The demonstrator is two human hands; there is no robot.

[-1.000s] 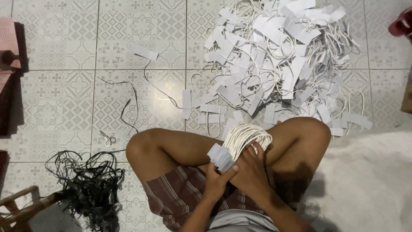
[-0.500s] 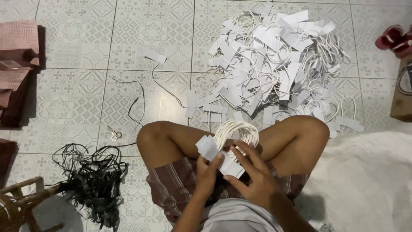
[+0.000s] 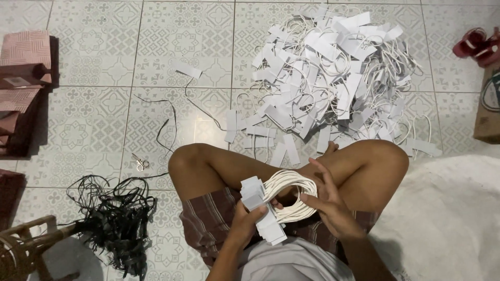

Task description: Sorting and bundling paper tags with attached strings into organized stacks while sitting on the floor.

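The left hand (image 3: 245,224) is gripping a stack of white paper tabs (image 3: 260,208) over the lap, while the right hand (image 3: 328,200) is clasping their bundled white cord loops (image 3: 291,195). At twelve o'clock, a loose heap of tabbed cords (image 3: 333,78) is lying on the tiled floor (image 3: 94,114).

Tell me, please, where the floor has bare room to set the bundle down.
Bare tiles lie at upper left, between the pink bags and the white pile, above the small scissors. It is crowded under the pile and around the black cords. Both hands, left hand and right hand, hold the bundle.
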